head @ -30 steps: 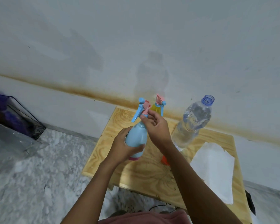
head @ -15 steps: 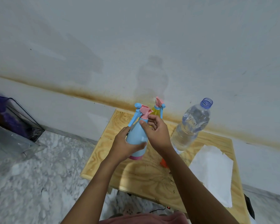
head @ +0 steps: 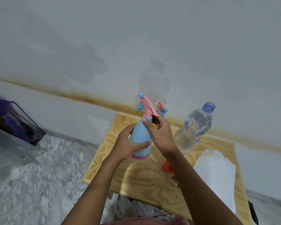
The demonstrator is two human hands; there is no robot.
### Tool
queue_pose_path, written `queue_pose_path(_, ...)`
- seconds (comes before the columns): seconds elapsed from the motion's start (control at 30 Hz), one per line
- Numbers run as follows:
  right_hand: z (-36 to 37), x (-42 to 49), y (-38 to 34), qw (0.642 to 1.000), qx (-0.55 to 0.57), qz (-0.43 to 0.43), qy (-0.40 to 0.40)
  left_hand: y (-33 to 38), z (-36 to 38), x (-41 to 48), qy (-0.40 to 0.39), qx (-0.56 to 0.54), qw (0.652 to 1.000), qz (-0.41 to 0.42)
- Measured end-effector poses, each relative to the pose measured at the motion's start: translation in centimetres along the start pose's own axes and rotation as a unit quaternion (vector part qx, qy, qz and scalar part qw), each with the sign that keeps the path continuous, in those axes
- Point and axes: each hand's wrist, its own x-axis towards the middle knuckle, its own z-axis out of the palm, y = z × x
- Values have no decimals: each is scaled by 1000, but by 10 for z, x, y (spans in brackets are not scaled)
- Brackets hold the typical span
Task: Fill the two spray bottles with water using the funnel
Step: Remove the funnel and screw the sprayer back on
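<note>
My left hand (head: pixel 127 143) wraps around the body of a light blue spray bottle (head: pixel 140 137) with a pink base, held above the wooden table (head: pixel 136 177). At its neck, my right hand (head: pixel 159 133) pinches the collar under the pink and blue spray head (head: pixel 145 106). A second spray bottle, yellow with a pink and blue head (head: pixel 161 107), stands behind, mostly hidden by my right hand. A clear, uncapped water bottle (head: pixel 193 129) stands at the right. An orange funnel (head: pixel 167 166) lies on the table, partly hidden by my right forearm.
A white paper towel (head: pixel 216 172) lies on the table's right side. The table stands against a stained white wall. At the left, a clear box (head: pixel 15 127) with purple contents sits on the marble floor. A black cable with a red switch (head: pixel 169 213) runs under the table.
The blue spray bottle has been lifted a little and tilted, and its spray head has turned under my right hand's fingers. The head camera has shifted slightly.
</note>
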Motion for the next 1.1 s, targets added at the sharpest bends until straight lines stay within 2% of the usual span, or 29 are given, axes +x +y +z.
queue_pose_path(0.17, 3, 3, -5, 998, 47, 30, 1, 5, -2, 5, 5, -3, 1000, 16)
queue_pose_path(0.4, 13, 6, -8, 997, 62, 3, 46, 16, -6, 9, -4, -13, 999, 31)
queue_pose_path(0.53, 14, 5, -12, 995, 91, 10, 45, 18, -10, 12, 4, -6, 999, 31)
queue_pose_path(0.87, 24, 8, -20, 995, 64, -13, 79, 30, -7, 12, -10, -44, 999, 26)
queue_pose_path(0.97, 21, 9, -22, 997, 26, -35, 57, 30, -11, 12, -18, -43, 999, 25)
queue_pose_path(1.1, 11, 13, -26, 998, 53, -14, 17, 28, -15, 14, -28, -32, 999, 17)
